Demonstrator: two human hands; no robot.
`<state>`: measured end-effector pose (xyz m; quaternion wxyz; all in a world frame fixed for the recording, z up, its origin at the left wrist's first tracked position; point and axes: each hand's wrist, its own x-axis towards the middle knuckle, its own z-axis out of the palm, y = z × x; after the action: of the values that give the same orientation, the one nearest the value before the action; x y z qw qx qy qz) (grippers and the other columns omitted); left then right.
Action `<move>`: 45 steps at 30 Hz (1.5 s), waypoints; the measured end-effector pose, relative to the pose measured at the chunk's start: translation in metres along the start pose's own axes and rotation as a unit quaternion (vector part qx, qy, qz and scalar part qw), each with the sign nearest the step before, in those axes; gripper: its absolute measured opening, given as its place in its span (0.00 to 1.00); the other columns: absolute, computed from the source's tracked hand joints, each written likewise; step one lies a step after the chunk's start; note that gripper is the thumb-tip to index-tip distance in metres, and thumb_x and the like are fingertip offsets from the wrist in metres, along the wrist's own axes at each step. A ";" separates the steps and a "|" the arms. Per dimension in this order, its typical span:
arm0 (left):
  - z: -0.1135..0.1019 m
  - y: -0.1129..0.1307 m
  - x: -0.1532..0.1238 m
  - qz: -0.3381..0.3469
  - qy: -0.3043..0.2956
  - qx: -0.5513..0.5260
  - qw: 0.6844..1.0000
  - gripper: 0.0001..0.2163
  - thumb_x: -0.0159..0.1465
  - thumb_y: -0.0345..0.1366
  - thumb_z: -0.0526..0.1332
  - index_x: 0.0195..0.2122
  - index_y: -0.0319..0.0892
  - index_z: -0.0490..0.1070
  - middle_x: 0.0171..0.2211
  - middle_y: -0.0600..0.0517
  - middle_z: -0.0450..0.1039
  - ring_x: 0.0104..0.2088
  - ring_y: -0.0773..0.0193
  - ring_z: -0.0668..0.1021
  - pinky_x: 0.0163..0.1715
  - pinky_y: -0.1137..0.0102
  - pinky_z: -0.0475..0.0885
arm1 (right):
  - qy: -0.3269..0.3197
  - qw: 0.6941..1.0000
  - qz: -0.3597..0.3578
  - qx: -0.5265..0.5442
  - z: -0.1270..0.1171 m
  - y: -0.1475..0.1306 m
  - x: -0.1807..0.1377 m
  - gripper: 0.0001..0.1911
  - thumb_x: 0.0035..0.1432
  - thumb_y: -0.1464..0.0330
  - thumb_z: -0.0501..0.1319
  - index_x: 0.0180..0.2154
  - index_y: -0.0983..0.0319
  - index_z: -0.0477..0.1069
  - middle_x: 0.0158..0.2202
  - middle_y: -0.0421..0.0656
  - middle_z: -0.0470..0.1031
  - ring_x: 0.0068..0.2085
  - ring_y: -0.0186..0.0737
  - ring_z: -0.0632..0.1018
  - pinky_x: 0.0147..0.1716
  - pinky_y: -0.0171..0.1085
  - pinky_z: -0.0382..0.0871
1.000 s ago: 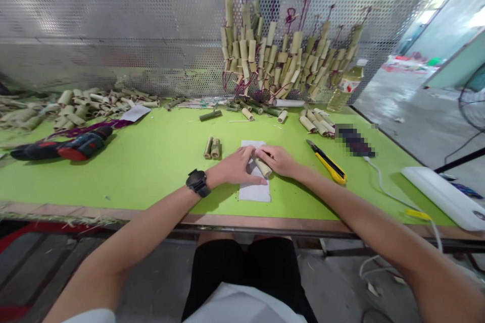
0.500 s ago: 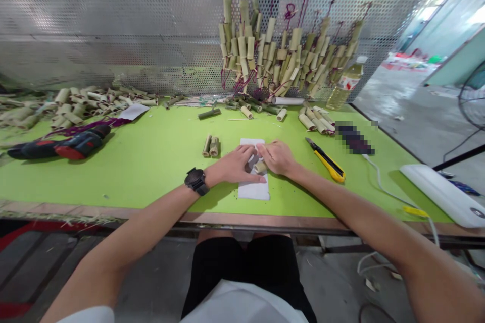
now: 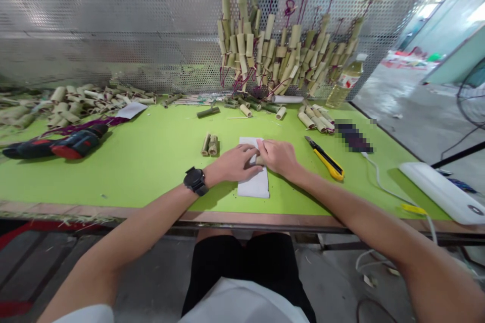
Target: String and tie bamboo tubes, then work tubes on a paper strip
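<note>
A white sheet of paper (image 3: pixel 254 187) lies on the green table (image 3: pixel 151 161) in front of me. My left hand (image 3: pixel 237 164) rests on the sheet's left side, fingers curled against a short bamboo tube (image 3: pixel 259 160). My right hand (image 3: pixel 279 157) covers the tube from the right, fingers closed over it. Only a small bit of the tube shows between the hands. Two short bamboo pieces (image 3: pixel 209 145) lie just left of my left hand.
A yellow utility knife (image 3: pixel 326 159) lies right of my hands. A blurred dark object (image 3: pixel 352 136) and a white cable (image 3: pixel 382 181) are further right, with a white device (image 3: pixel 443 193). A cordless drill (image 3: pixel 56 145) and bamboo piles (image 3: pixel 71 106) sit left; strung bamboo bundles (image 3: pixel 280 55) and a bottle (image 3: pixel 346 83) at the back.
The bamboo tube has rolled away from me along the sheet, from near my fingertips' lower side to up between my hands, and my right hand now covers most of it.
</note>
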<state>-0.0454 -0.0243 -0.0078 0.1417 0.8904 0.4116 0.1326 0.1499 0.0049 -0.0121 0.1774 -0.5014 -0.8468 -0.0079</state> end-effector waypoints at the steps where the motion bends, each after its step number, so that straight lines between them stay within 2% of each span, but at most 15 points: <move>1: -0.001 0.000 0.000 -0.004 -0.004 0.000 1.000 0.29 0.73 0.60 0.54 0.60 0.40 0.70 0.58 0.37 0.74 0.60 0.40 0.74 0.57 0.51 0.72 | -0.011 1.000 0.004 -0.009 0.000 0.000 0.002 0.37 0.80 0.56 0.39 0.36 0.63 0.82 0.33 0.51 0.84 0.28 0.41 0.78 0.27 0.38 0.58; 5: -0.001 -0.003 -0.001 -0.024 -0.014 -0.006 1.000 0.38 0.66 0.66 0.60 0.65 0.39 0.66 0.64 0.36 0.71 0.63 0.37 0.73 0.61 0.49 0.70 | -0.028 0.998 0.026 -0.042 -0.001 0.002 0.005 0.38 0.80 0.56 0.40 0.32 0.64 0.82 0.31 0.53 0.84 0.28 0.42 0.79 0.27 0.38 0.58; 9: 0.000 -0.005 -0.001 -0.030 -0.017 -0.017 0.999 0.40 0.65 0.68 0.60 0.68 0.41 0.65 0.68 0.37 0.67 0.66 0.38 0.70 0.65 0.49 0.67 | -0.028 0.998 0.019 -0.058 0.000 0.000 -0.002 0.38 0.80 0.55 0.41 0.32 0.64 0.83 0.31 0.53 0.85 0.30 0.43 0.80 0.28 0.38 0.61; 13: 0.001 -0.006 -0.001 -0.023 -0.019 -0.014 0.999 0.40 0.66 0.69 0.58 0.67 0.41 0.65 0.68 0.37 0.67 0.67 0.39 0.70 0.66 0.51 0.67 | -0.051 0.995 0.026 -0.083 0.001 -0.005 -0.007 0.37 0.79 0.57 0.41 0.33 0.65 0.84 0.31 0.55 0.85 0.29 0.44 0.80 0.27 0.39 0.60; 20: 0.003 -0.010 0.001 -0.023 -0.011 -0.006 1.000 0.43 0.65 0.70 0.60 0.66 0.38 0.66 0.66 0.36 0.69 0.65 0.38 0.71 0.64 0.51 0.68 | -0.076 0.992 0.032 -0.096 -0.003 0.000 0.005 0.36 0.79 0.61 0.40 0.34 0.67 0.83 0.30 0.56 0.84 0.28 0.44 0.80 0.27 0.39 0.59; 26: 0.003 -0.011 0.002 -0.021 -0.008 -0.006 1.000 0.42 0.63 0.72 0.60 0.65 0.42 0.67 0.67 0.39 0.69 0.65 0.40 0.71 0.63 0.53 0.69 | -0.103 0.988 -0.009 -0.116 -0.009 -0.006 -0.005 0.33 0.79 0.63 0.41 0.37 0.69 0.82 0.37 0.56 0.85 0.32 0.44 0.80 0.27 0.38 0.56; 32: 0.003 -0.011 0.002 -0.034 -0.014 0.007 0.999 0.42 0.62 0.72 0.60 0.63 0.40 0.69 0.65 0.38 0.69 0.64 0.39 0.72 0.60 0.53 0.70 | -0.112 0.982 -0.003 -0.149 -0.010 -0.003 0.008 0.37 0.79 0.63 0.38 0.34 0.70 0.82 0.32 0.56 0.83 0.30 0.44 0.78 0.27 0.38 0.56; 38: 0.001 -0.011 0.004 -0.022 -0.007 -0.006 1.000 0.39 0.61 0.71 0.63 0.58 0.41 0.72 0.62 0.38 0.72 0.62 0.40 0.73 0.59 0.54 0.71 | -0.119 0.978 -0.027 -0.169 -0.014 -0.008 -0.004 0.35 0.79 0.63 0.39 0.40 0.70 0.84 0.39 0.59 0.85 0.38 0.49 0.83 0.33 0.40 0.61; 42: 0.002 -0.011 0.005 -0.026 -0.011 0.009 1.000 0.40 0.61 0.71 0.63 0.57 0.38 0.73 0.64 0.37 0.70 0.63 0.39 0.72 0.59 0.54 0.70 | -0.109 0.976 -0.017 -0.186 -0.011 -0.004 0.007 0.36 0.79 0.65 0.38 0.40 0.71 0.84 0.39 0.60 0.85 0.39 0.50 0.83 0.34 0.40 0.62; 45: 0.002 -0.011 0.005 -0.029 -0.009 0.006 1.000 0.39 0.61 0.71 0.63 0.56 0.39 0.73 0.64 0.37 0.70 0.62 0.39 0.72 0.58 0.54 0.70 | -0.099 0.976 -0.035 -0.191 -0.009 -0.004 0.006 0.35 0.79 0.65 0.39 0.42 0.71 0.83 0.40 0.60 0.85 0.42 0.51 0.83 0.34 0.40 0.62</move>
<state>-0.0491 -0.0137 -0.0127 0.1441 0.8801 0.4368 0.1177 0.1470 0.0063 -0.0010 -0.0072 -0.4943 -0.8601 -0.1263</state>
